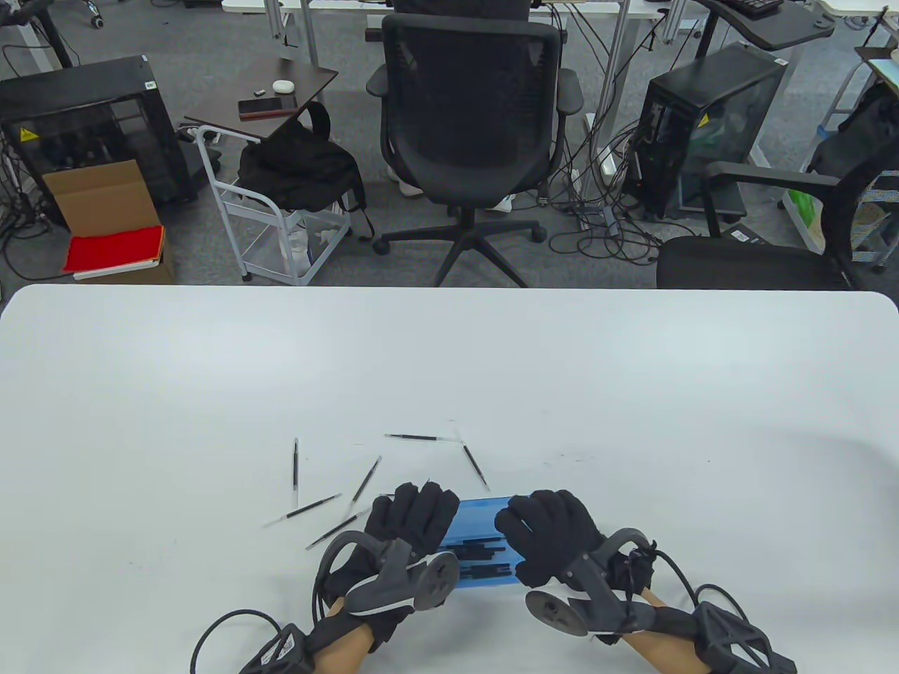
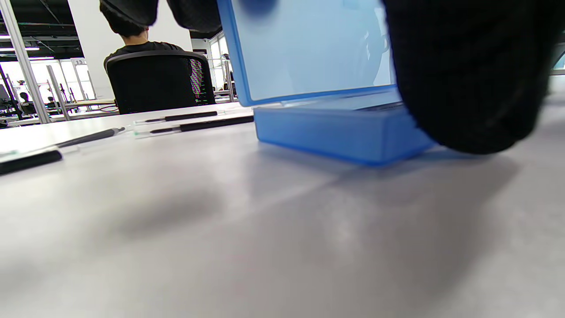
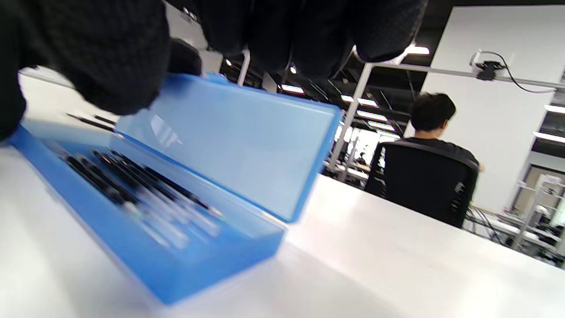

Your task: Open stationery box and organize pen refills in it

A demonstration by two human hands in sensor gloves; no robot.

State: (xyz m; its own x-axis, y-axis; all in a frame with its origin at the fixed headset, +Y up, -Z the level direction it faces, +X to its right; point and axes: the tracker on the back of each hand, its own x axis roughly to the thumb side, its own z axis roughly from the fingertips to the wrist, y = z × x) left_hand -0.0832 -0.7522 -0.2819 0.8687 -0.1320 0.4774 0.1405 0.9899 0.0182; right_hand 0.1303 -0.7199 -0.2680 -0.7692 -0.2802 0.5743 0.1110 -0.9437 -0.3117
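A translucent blue stationery box lies near the table's front edge with its lid raised part way. Several black pen refills lie inside the base. My left hand holds the lid's left end, fingers over its top edge. My right hand holds the right end, with the thumb in front of the lid and the fingers above it. Several loose refills lie scattered left of and behind the box, also in the left wrist view as refills beside the base.
The white table stretches wide beyond the box. Past its far edge stand a black office chair, a second chair and a small white cart. A person sits with their back turned in the distance.
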